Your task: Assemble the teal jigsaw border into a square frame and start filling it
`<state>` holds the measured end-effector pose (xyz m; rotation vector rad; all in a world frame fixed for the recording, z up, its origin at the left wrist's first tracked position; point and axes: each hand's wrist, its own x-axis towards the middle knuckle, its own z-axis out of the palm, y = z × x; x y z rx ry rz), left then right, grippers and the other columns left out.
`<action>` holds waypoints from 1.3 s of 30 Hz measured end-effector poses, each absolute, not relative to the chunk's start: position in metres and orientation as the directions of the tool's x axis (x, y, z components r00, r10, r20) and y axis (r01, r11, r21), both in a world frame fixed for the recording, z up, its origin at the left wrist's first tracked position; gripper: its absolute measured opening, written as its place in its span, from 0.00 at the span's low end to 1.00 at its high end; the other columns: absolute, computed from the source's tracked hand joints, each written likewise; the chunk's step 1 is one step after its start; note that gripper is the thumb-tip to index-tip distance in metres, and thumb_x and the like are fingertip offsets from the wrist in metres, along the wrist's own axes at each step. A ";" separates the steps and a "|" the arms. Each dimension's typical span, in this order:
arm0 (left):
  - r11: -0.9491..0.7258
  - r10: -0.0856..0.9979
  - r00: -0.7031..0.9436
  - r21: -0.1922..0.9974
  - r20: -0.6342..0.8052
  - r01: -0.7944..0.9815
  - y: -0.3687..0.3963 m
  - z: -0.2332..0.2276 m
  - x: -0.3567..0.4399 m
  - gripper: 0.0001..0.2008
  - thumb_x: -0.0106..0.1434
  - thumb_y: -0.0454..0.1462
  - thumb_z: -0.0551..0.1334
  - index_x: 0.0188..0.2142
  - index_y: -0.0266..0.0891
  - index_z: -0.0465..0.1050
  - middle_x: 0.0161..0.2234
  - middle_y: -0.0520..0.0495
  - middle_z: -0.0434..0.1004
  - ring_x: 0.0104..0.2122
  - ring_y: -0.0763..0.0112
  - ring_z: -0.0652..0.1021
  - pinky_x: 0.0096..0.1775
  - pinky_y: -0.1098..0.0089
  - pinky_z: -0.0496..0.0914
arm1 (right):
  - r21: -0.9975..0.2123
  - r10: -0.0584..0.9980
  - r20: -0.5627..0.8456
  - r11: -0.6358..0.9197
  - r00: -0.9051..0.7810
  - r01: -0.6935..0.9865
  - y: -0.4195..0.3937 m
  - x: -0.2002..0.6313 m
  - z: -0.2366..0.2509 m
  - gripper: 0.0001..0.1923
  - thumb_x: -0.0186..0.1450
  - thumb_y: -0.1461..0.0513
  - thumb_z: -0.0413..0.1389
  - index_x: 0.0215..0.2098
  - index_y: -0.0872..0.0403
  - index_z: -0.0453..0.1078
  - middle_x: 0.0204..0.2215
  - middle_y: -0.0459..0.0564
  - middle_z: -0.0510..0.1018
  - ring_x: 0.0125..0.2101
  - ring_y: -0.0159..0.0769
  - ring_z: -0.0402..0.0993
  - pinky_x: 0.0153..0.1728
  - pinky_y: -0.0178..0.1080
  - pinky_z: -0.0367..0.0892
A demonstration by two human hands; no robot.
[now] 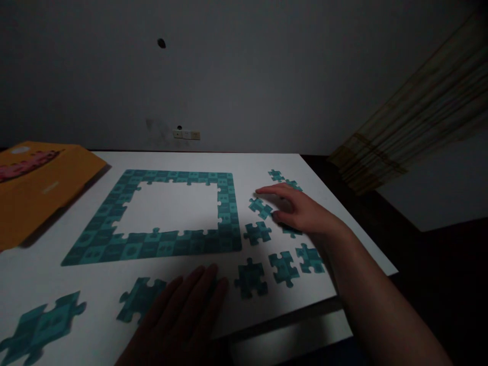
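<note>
On the white table lies a teal puzzle frame, its border pieces joined into a closed rectangle around a bare middle. My right hand is over the loose pieces to the right, thumb and index finger apart, with nothing visible between them. Just beside its fingertips is a teal puzzle piece; another puzzle piece is partly hidden under the hand. My left hand rests flat near the front edge, fingers stretched out. It partly covers a darker puzzle piece.
Several loose pieces lie at the right, including a puzzle piece near the front. A large puzzle piece is at the front left. An orange box or board stands at the left. Behind are a wall with sockets and a curtain.
</note>
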<state>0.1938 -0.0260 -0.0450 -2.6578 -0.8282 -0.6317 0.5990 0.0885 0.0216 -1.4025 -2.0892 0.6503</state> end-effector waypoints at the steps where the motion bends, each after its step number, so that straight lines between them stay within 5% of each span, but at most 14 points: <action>1: -0.798 0.463 0.744 -0.139 0.482 0.587 -0.025 -0.046 0.193 0.32 0.72 0.36 0.60 0.75 0.44 0.74 0.72 0.44 0.82 0.66 0.54 0.81 0.65 0.56 0.75 | -0.647 0.927 0.131 0.348 -0.351 0.679 0.089 0.596 0.022 0.40 0.63 0.66 0.66 0.72 0.37 0.79 0.66 0.50 0.83 0.67 0.55 0.77 0.72 0.62 0.70; 4: -0.814 0.454 0.754 -0.124 0.475 0.568 -0.023 -0.050 0.189 0.34 0.74 0.37 0.61 0.78 0.44 0.72 0.73 0.43 0.81 0.68 0.54 0.80 0.66 0.57 0.76 | -0.603 0.934 0.059 0.315 -0.353 0.733 0.091 0.591 0.021 0.36 0.66 0.66 0.69 0.71 0.36 0.81 0.62 0.51 0.85 0.66 0.56 0.77 0.72 0.62 0.71; 10: -0.818 0.477 0.713 -0.037 0.514 0.574 -0.025 -0.058 0.189 0.38 0.75 0.34 0.60 0.84 0.45 0.64 0.72 0.43 0.82 0.68 0.55 0.82 0.71 0.58 0.73 | -0.514 0.963 0.143 0.271 -0.230 0.814 0.095 0.598 0.018 0.17 0.74 0.55 0.69 0.60 0.42 0.84 0.58 0.56 0.85 0.63 0.61 0.77 0.71 0.66 0.69; 16: -0.799 0.524 0.701 -0.007 0.483 0.602 -0.029 -0.066 0.189 0.41 0.75 0.36 0.61 0.86 0.49 0.59 0.73 0.44 0.80 0.67 0.53 0.83 0.70 0.55 0.75 | -0.562 0.940 0.113 0.327 -0.322 0.760 0.092 0.606 0.022 0.38 0.62 0.69 0.67 0.69 0.38 0.80 0.66 0.49 0.83 0.70 0.59 0.74 0.76 0.64 0.65; 22: -0.809 0.481 0.720 -0.064 0.500 0.585 -0.027 -0.062 0.189 0.40 0.72 0.34 0.61 0.83 0.46 0.64 0.73 0.45 0.81 0.67 0.55 0.82 0.70 0.57 0.74 | -0.505 0.939 0.192 0.344 -0.285 0.791 0.098 0.595 0.012 0.17 0.71 0.53 0.73 0.58 0.41 0.85 0.55 0.54 0.87 0.61 0.59 0.80 0.71 0.66 0.67; 28: -0.777 0.503 0.707 -0.097 0.497 0.622 -0.029 -0.051 0.196 0.39 0.67 0.34 0.61 0.78 0.45 0.70 0.72 0.44 0.82 0.66 0.52 0.83 0.65 0.55 0.79 | -0.450 0.946 0.325 0.158 -0.004 0.879 0.104 0.629 0.008 0.16 0.79 0.52 0.61 0.57 0.46 0.86 0.56 0.61 0.87 0.60 0.63 0.79 0.67 0.67 0.70; 31: -0.772 0.491 0.709 -0.124 0.507 0.624 -0.031 -0.044 0.199 0.36 0.67 0.33 0.61 0.74 0.44 0.74 0.72 0.43 0.82 0.65 0.53 0.84 0.64 0.55 0.79 | -0.466 0.913 0.338 -0.048 0.228 0.883 0.103 0.658 0.000 0.21 0.72 0.56 0.66 0.61 0.51 0.86 0.59 0.65 0.86 0.62 0.67 0.79 0.68 0.70 0.71; 39: -0.779 0.469 0.720 -0.144 0.512 0.610 -0.030 -0.032 0.199 0.33 0.67 0.30 0.60 0.71 0.42 0.78 0.71 0.40 0.83 0.65 0.54 0.84 0.61 0.55 0.82 | -0.506 0.946 0.286 0.013 0.154 0.862 0.107 0.670 -0.019 0.18 0.65 0.56 0.71 0.53 0.48 0.87 0.54 0.58 0.90 0.54 0.56 0.86 0.62 0.58 0.78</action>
